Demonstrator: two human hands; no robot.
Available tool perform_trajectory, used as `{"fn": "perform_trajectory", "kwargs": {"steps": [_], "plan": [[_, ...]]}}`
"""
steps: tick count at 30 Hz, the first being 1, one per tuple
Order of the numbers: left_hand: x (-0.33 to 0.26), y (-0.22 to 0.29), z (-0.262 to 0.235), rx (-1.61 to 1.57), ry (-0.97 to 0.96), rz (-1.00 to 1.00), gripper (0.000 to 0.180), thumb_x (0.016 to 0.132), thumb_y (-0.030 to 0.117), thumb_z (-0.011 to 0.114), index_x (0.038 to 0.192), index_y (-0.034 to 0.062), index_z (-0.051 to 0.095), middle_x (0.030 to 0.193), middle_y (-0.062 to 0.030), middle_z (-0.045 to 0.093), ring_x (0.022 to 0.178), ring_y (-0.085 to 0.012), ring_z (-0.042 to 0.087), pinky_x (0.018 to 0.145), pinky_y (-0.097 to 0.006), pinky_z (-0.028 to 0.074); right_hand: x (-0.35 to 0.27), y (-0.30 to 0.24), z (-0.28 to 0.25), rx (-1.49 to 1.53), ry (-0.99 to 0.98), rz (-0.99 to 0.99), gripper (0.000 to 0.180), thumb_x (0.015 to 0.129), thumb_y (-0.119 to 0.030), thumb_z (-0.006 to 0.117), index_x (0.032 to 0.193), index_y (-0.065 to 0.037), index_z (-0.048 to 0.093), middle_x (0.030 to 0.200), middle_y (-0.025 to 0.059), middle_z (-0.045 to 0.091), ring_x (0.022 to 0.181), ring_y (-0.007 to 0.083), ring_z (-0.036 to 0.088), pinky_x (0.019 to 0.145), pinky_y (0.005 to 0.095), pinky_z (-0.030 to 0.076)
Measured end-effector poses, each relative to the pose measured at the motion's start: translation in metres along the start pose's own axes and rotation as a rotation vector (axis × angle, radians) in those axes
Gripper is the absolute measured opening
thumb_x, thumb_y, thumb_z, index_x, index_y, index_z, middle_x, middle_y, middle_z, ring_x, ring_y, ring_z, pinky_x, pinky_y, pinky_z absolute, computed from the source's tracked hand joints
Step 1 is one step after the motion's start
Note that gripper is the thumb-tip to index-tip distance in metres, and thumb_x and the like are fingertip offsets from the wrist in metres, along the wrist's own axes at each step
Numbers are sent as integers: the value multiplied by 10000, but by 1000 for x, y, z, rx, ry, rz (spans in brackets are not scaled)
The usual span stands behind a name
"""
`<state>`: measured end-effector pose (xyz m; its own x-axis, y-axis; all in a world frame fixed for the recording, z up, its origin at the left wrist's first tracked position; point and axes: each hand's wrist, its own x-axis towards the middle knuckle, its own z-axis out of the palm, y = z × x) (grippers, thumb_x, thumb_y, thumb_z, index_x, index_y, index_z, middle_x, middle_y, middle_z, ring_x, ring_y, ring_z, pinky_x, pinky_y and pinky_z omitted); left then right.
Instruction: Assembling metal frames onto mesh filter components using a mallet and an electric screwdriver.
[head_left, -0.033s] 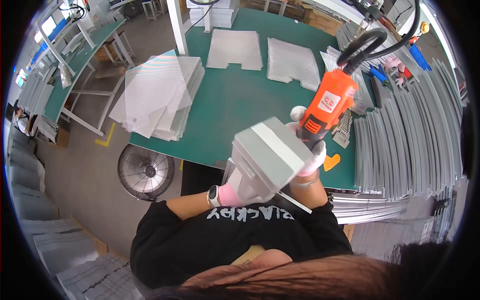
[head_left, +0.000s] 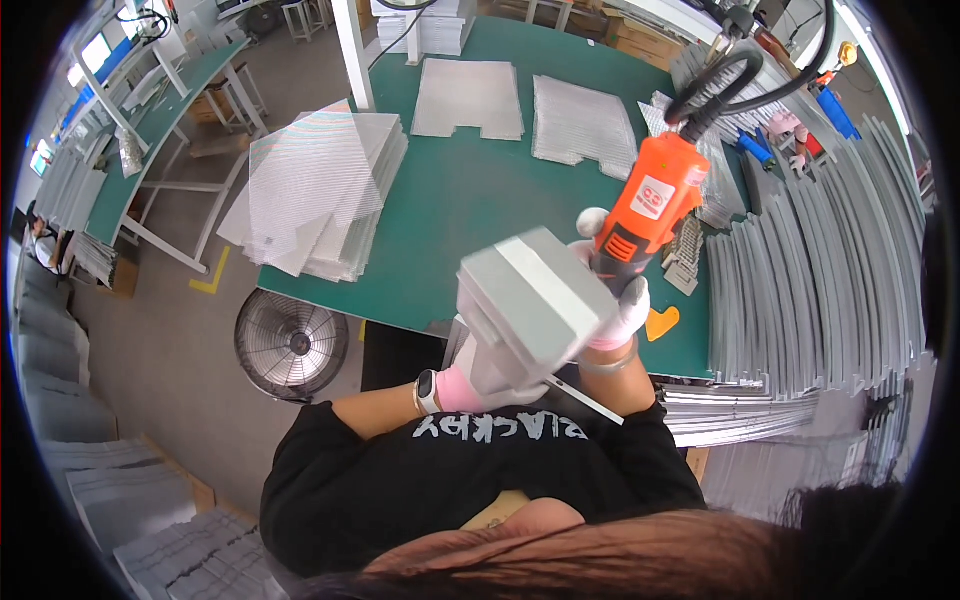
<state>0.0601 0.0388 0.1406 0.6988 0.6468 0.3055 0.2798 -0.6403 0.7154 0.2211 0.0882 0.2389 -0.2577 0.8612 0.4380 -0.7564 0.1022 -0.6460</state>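
Note:
My right hand (head_left: 627,312), in a white glove with a pink cuff, is wrapped round the dark lower grip of an orange corded power tool (head_left: 642,205). The tool's tip is hidden behind a light grey box (head_left: 545,290) with a pale band across its top. My left hand (head_left: 487,372), also gloved, grips the box from its near left side, with its fingers partly covered by the box. The box is held tilted over the near edge of the green table (head_left: 480,190). A thin white strip (head_left: 590,400) sticks out below it.
A stack of clear ribbed sheets (head_left: 330,190) lies on the left, with two notched piles (head_left: 467,98) (head_left: 583,122) at the back. Long grey strips (head_left: 820,270) crowd the right. An orange-yellow piece (head_left: 661,323) lies near my right hand. A floor fan (head_left: 295,342) stands left below the table.
The grey box and the orange power tool have shifted slightly up and to the left, both still in my hands. Nothing else has visibly moved.

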Motion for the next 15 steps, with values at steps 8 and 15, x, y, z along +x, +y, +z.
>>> {"fn": "perform_trajectory", "kwargs": {"steps": [8,15], "plan": [[23,16,-40,268,226,133,247,712,264,743,812,68,631,664,-47,550,632,-272,558,605,-385,426,57,-64,22,-211,18,-250,650,931,-479,575,1372,-29,416,751,40,518,591,97,487,543,245,413],[21,6,-67,438,197,162,244,689,276,745,804,79,661,634,-50,563,582,-266,559,625,-391,428,103,-178,43,-1070,359,-601,405,968,-211,560,1322,-28,493,961,34,621,795,88,565,736,223,454]]}}
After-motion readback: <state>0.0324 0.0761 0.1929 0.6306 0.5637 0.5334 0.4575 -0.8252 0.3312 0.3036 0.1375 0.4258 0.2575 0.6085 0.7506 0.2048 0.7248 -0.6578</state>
